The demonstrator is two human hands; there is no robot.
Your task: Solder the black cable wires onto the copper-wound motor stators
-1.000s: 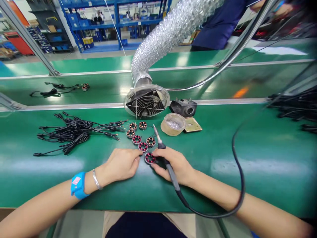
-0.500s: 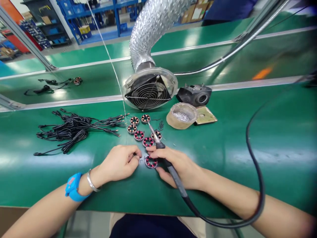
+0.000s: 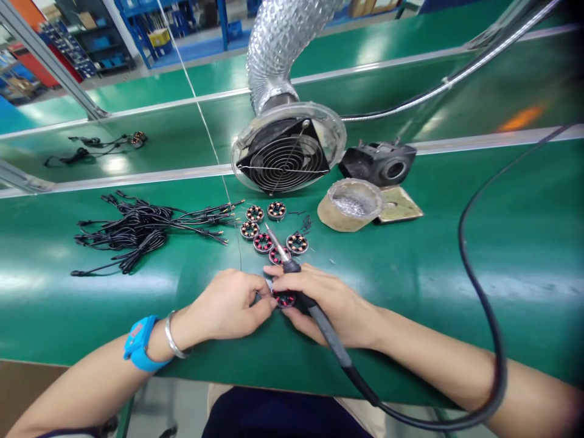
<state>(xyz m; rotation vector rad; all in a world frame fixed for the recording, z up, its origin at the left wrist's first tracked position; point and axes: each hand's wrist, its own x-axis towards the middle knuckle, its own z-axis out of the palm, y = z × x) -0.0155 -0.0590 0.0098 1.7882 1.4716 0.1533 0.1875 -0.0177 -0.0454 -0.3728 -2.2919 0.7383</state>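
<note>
My right hand (image 3: 340, 307) is closed around a soldering iron (image 3: 327, 333), whose tip points up and left over the small wound motor stators. Thumb and fingers of that hand also touch a stator with red windings (image 3: 286, 300) at the table surface. At its left edge, my left hand (image 3: 232, 304) is closed in a pinch; what the fingertips hold is too small to make out. Just beyond lie more stators, some with red windings (image 3: 263, 243) and some with copper windings (image 3: 297, 244). The iron partly covers one red stator (image 3: 276, 255).
Black cables (image 3: 141, 234) lie bundled at left. A fume extractor fan (image 3: 285, 161) hangs behind the stators. To its right are a round tub (image 3: 350, 207) of silvery bits, a black holder (image 3: 381, 164) and a sponge tray (image 3: 399, 204). The iron's cord (image 3: 479, 283) loops over my right forearm.
My left hand has moved right, its fingertips now meeting the red stator's edge. My right hand still holds the soldering iron and steadies the stator. The view has shifted slightly.
</note>
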